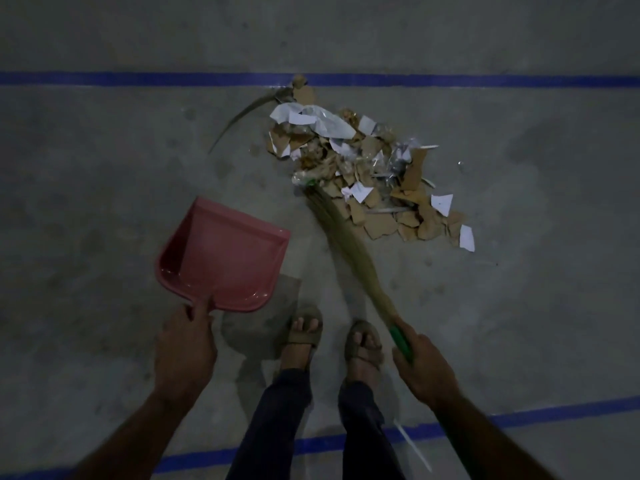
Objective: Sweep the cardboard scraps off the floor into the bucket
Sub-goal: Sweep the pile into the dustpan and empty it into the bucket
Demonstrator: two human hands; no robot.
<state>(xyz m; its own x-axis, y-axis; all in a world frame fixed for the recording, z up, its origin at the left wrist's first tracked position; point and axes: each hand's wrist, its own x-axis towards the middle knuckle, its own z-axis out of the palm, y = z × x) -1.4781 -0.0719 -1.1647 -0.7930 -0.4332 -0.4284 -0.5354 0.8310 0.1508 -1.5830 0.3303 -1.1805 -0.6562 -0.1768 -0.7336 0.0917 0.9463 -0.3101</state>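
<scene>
Right hand [424, 367] wraps the green plastic handle [401, 342] of a straw-coloured grass broom [346, 251], fingers curled fully round it; the bristles run up and to the left, and their tips reach the near left edge of the heap; I read this as the gathering stroke, with the loading into the pan not yet begun. Left hand [185, 348] grips the stub handle of a pink plastic dustpan [221, 258], thumb laid along the top, the rest of the fingers hidden beneath; the pan looks tilted and held off the floor, its open lip turned toward the heap but well apart from it.

Brown cardboard scraps [377, 188], mixed with torn white paper and crumpled clear plastic film, lie piled on the grey concrete floor [104, 150] ahead of me and to the right, between two blue tape lines [138, 79]; a loose curved strand of broom grass [242, 114] lies just left of the heap's far end.

My judgement of the next move: the dustpan's lip must be set flat on the floor beside the heap, and the broom must draw the scraps across into it; light paper and film may skitter past the lip. No bucket shows in this view. Sandalled feet [304, 332] stand between the two hands.
</scene>
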